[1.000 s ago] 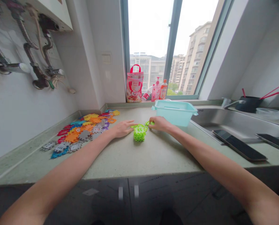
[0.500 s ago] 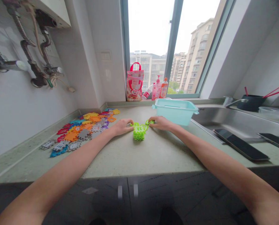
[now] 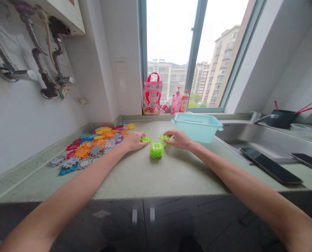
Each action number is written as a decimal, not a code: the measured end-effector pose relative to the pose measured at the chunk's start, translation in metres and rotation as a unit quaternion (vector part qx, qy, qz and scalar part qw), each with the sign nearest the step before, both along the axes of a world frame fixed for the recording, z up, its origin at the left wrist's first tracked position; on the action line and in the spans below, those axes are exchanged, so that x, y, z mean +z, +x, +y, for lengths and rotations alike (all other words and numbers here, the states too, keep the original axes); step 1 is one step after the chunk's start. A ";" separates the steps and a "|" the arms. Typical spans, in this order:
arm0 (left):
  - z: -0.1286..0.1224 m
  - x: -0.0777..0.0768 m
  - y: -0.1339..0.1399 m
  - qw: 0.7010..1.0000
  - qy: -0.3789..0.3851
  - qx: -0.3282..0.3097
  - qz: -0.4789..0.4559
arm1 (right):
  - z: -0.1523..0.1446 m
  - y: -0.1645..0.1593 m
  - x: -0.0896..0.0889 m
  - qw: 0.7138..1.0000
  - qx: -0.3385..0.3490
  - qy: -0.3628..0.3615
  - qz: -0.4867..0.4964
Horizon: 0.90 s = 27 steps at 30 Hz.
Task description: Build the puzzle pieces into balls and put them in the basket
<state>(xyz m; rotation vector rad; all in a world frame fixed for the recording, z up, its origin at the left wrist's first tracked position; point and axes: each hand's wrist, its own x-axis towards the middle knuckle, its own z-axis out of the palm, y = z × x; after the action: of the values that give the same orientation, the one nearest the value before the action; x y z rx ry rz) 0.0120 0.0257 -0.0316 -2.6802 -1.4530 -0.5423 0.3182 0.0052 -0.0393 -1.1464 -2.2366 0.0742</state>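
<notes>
My left hand (image 3: 135, 141) is closed, its thumb and fingers pinching a lime-green interlocking plastic piece (image 3: 146, 139) just above the counter. Opposite it, my right hand (image 3: 180, 139) grips other green interlocking pieces (image 3: 163, 138) at their right edge; how many are there I cannot tell. Between the hands and slightly nearer to me, a neat stack of green interlocking pieces (image 3: 156, 151) stands on the counter. To the left of my left forearm lies a loose spread of interlocking pieces (image 3: 82, 151) in orange, yellow, red, blue, grey and purple.
A pale turquoise basin (image 3: 198, 130) stands behind my right hand. Right of it are a steel sink (image 3: 231, 134) and two dark phones (image 3: 270, 167) (image 3: 309, 161). Bottles (image 3: 177, 102) and a pink bag (image 3: 152, 98) line the windowsill. Metal hoses (image 3: 35, 43) hang at the left wall.
My left hand has drawn a green piece left, away from the stack. The right hand's pieces sit a little further left against the stack's back. The whole view has shifted slightly.
</notes>
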 end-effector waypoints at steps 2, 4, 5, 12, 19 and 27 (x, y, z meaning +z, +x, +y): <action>0.003 -0.002 -0.004 0.999 0.010 -0.006 0.030 | -0.002 -0.003 -0.001 0.999 0.042 -0.026 -0.015; 0.005 -0.004 -0.006 0.998 0.020 -0.013 0.061 | -0.004 -0.005 -0.001 0.996 0.066 -0.048 -0.044; 0.006 -0.006 -0.007 0.997 0.024 -0.015 0.071 | -0.005 -0.006 -0.001 0.994 0.072 -0.056 -0.055; 0.005 0.009 -0.011 0.999 0.014 -0.040 -0.034 | 0.000 -0.004 -0.001 0.996 0.010 -0.054 -0.074; -0.042 0.053 0.002 0.983 -0.029 -0.156 -0.089 | 0.004 0.018 0.002 0.997 -0.046 -0.031 -0.060; -0.057 0.041 0.018 0.974 -0.055 -0.213 -0.046 | -0.013 0.015 0.029 0.989 0.067 0.029 0.125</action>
<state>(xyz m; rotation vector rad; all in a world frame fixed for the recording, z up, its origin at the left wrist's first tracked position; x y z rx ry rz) 0.0302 -0.0309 0.0093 -3.1120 -0.9413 -0.6291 0.3333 -0.0074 -0.0102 -0.9023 -2.0739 0.1957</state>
